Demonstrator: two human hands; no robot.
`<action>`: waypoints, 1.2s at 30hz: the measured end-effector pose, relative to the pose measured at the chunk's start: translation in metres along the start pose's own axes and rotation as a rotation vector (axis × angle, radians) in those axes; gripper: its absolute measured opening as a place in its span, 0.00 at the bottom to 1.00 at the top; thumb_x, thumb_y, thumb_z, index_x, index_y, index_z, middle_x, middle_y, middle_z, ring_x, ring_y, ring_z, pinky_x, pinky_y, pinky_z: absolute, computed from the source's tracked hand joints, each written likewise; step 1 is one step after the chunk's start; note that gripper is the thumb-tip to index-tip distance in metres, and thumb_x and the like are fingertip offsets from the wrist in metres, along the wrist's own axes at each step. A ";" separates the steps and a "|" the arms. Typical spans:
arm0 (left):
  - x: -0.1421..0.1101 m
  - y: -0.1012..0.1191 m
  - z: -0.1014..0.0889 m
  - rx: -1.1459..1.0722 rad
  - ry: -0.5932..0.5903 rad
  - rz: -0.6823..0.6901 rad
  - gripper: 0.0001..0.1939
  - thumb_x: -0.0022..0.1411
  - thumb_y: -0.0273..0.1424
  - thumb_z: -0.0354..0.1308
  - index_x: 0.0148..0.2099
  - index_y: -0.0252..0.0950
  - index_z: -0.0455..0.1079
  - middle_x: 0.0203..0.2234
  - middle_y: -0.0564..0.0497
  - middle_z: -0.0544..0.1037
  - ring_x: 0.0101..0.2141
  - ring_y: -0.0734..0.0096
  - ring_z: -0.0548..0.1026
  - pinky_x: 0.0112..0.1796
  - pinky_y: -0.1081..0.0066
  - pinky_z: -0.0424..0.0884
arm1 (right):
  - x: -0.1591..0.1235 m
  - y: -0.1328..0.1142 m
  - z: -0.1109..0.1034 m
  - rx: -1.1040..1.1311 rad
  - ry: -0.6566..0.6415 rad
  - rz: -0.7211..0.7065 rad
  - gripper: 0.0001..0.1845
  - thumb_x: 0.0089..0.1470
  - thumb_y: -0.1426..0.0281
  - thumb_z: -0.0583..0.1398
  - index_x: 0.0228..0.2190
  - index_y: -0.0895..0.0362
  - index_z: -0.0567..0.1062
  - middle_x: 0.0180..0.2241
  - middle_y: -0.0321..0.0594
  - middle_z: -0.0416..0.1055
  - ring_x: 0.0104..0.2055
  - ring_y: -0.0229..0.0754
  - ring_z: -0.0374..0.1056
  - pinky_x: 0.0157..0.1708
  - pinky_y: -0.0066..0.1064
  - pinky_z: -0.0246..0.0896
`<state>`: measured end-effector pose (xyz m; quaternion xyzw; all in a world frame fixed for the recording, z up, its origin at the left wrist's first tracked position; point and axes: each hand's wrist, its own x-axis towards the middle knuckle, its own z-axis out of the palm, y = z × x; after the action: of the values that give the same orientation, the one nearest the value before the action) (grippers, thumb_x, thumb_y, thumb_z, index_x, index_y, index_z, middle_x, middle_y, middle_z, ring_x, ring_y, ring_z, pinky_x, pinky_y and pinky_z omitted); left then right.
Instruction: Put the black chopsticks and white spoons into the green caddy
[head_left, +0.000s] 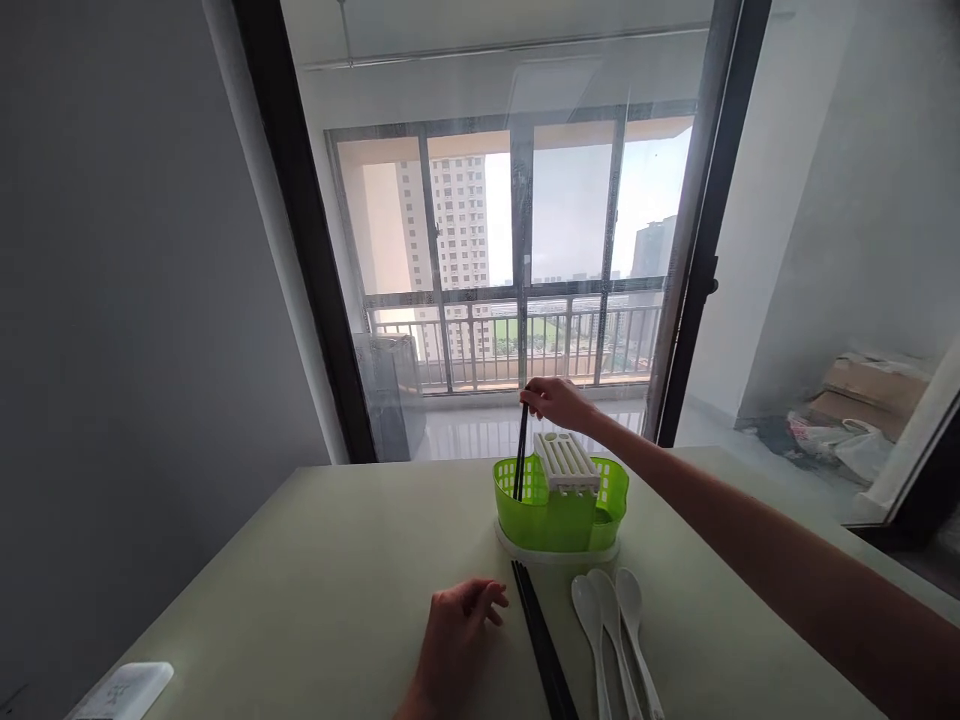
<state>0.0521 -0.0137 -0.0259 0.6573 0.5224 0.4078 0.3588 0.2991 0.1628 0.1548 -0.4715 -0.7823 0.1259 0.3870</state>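
Observation:
My right hand (pixel 555 399) pinches the upper ends of a pair of black chopsticks (pixel 521 450). They stand nearly upright, with their lower ends inside the left section of a bright green utensil caddy (pixel 566 522). A white slotted piece (pixel 568 462) tops the caddy's middle, and a white base (pixel 517 547) lies beneath it. My left hand (pixel 466 625) rests on the table, fingers loosely curled and somewhat apart, holding nothing. Just right of it lies a bundle of black chopsticks (pixel 541 640). Farther right, three white spoons (pixel 609 620) lie side by side, bowls toward the caddy.
The pale table (pixel 360 560) reaches to a dark-framed glass door (pixel 307 230). A white object (pixel 127 690) sits at the table's lower left. Beyond the table on the right, cardboard boxes (pixel 874 390) and plastic bags (pixel 855 448) are on the floor.

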 end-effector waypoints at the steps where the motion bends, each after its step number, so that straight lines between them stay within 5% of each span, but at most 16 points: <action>1: -0.001 0.001 0.000 -0.010 0.006 0.008 0.22 0.66 0.47 0.53 0.35 0.39 0.81 0.30 0.49 0.84 0.28 0.66 0.80 0.33 0.70 0.73 | 0.002 0.006 0.008 -0.008 -0.013 0.008 0.16 0.65 0.62 0.57 0.30 0.58 0.76 0.25 0.38 0.78 0.25 0.36 0.73 0.29 0.26 0.63; 8: -0.003 -0.002 0.000 -0.018 0.001 0.003 0.25 0.68 0.52 0.51 0.35 0.38 0.78 0.28 0.49 0.82 0.27 0.67 0.79 0.32 0.71 0.73 | 0.006 0.032 0.028 -0.084 -0.071 0.054 0.17 0.63 0.64 0.58 0.27 0.60 0.79 0.26 0.39 0.80 0.26 0.37 0.71 0.27 0.26 0.60; 11: -0.002 -0.002 0.001 -0.015 0.012 -0.003 0.26 0.67 0.52 0.51 0.35 0.37 0.78 0.27 0.49 0.81 0.26 0.67 0.78 0.31 0.71 0.73 | 0.002 0.029 0.023 -0.110 -0.041 0.067 0.16 0.62 0.60 0.60 0.35 0.60 0.80 0.28 0.41 0.81 0.27 0.38 0.73 0.28 0.26 0.61; 15: -0.002 -0.001 0.002 -0.015 0.033 -0.019 0.26 0.68 0.52 0.51 0.34 0.37 0.77 0.25 0.50 0.79 0.25 0.68 0.77 0.29 0.71 0.71 | -0.012 0.005 0.009 -0.147 0.074 0.050 0.18 0.64 0.62 0.59 0.49 0.61 0.74 0.36 0.45 0.81 0.32 0.41 0.74 0.31 0.28 0.62; 20: -0.003 -0.003 0.003 -0.009 0.069 -0.051 0.27 0.68 0.53 0.50 0.37 0.36 0.77 0.23 0.53 0.75 0.21 0.71 0.72 0.24 0.73 0.66 | -0.063 -0.053 -0.005 -0.226 0.110 -0.154 0.12 0.66 0.67 0.54 0.46 0.55 0.75 0.33 0.40 0.79 0.30 0.40 0.72 0.31 0.28 0.59; 24: -0.003 -0.001 0.003 0.013 0.062 -0.052 0.27 0.68 0.53 0.49 0.38 0.36 0.77 0.22 0.53 0.74 0.20 0.73 0.70 0.24 0.73 0.64 | -0.120 -0.085 0.008 -0.404 -0.167 -0.391 0.10 0.64 0.68 0.55 0.37 0.53 0.78 0.31 0.39 0.79 0.26 0.38 0.70 0.28 0.28 0.54; 28: -0.002 0.000 0.002 0.065 0.070 -0.043 0.27 0.68 0.53 0.49 0.36 0.36 0.78 0.22 0.53 0.74 0.20 0.73 0.69 0.24 0.73 0.63 | -0.161 -0.072 0.044 -0.506 -0.402 -0.227 0.10 0.56 0.72 0.59 0.24 0.55 0.77 0.23 0.42 0.78 0.22 0.42 0.71 0.26 0.29 0.54; 31: -0.003 -0.003 0.001 0.091 0.061 -0.034 0.28 0.68 0.53 0.48 0.35 0.36 0.78 0.22 0.53 0.74 0.20 0.72 0.69 0.24 0.74 0.63 | -0.173 -0.048 0.072 -0.499 -0.573 -0.058 0.09 0.52 0.73 0.60 0.23 0.55 0.78 0.26 0.44 0.80 0.26 0.46 0.75 0.27 0.30 0.58; 36: -0.003 -0.007 0.001 0.135 0.060 -0.006 0.28 0.69 0.52 0.48 0.35 0.36 0.78 0.23 0.52 0.77 0.21 0.73 0.70 0.25 0.74 0.63 | -0.179 -0.027 0.102 -0.509 -0.683 0.019 0.11 0.52 0.66 0.61 0.29 0.59 0.82 0.31 0.52 0.81 0.34 0.54 0.78 0.32 0.35 0.65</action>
<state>0.0501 -0.0152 -0.0329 0.6660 0.5611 0.3900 0.2992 0.2537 0.0164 0.0154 -0.4905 -0.8673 0.0812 -0.0243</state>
